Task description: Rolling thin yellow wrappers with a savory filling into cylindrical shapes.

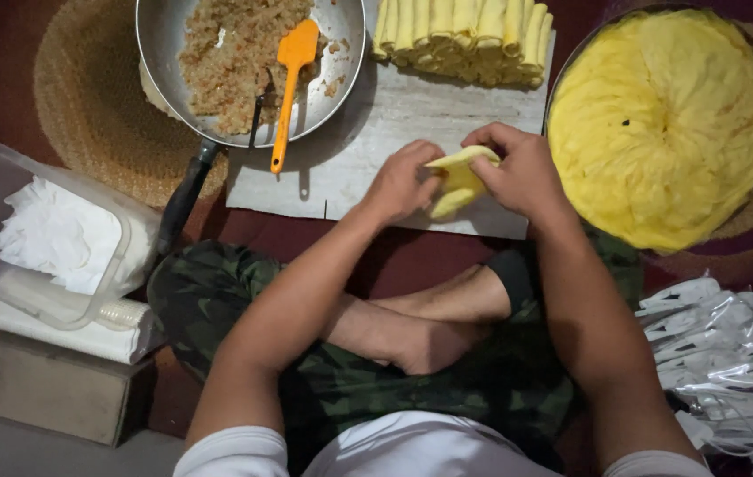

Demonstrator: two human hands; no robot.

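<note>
- The left hand (401,181) and the right hand (522,172) both pinch the thin yellow crepe wrapper (458,179), fingers curled over its two ends, half folded and held just above the near edge of the pale rectangular wooden board (368,132). A hard squeeze could tear so thin a sheet, and any filling inside (none shows from here) would then spill onto the board or the crossed legs below.
- The wrapper hangs close to the board's near edge; a loose grip could let it unroll or drop off onto the dark red mat (394,256).
- To the right, the round stack of flat yellow crepes (659,124) sits beside the right forearm; an elbow swing might drag the top sheet askew.
- Further left, the black handle of the round metal pan of browned crumbly filling (235,53) juts toward the knee. A knock there could tip the pan, and the orange silicone spatula (290,88) resting in it would likely slide out.
- Farthest, the row of finished yellow rolls (460,35) lies packed at the board's back edge; a careless push could nudge some off.
</note>
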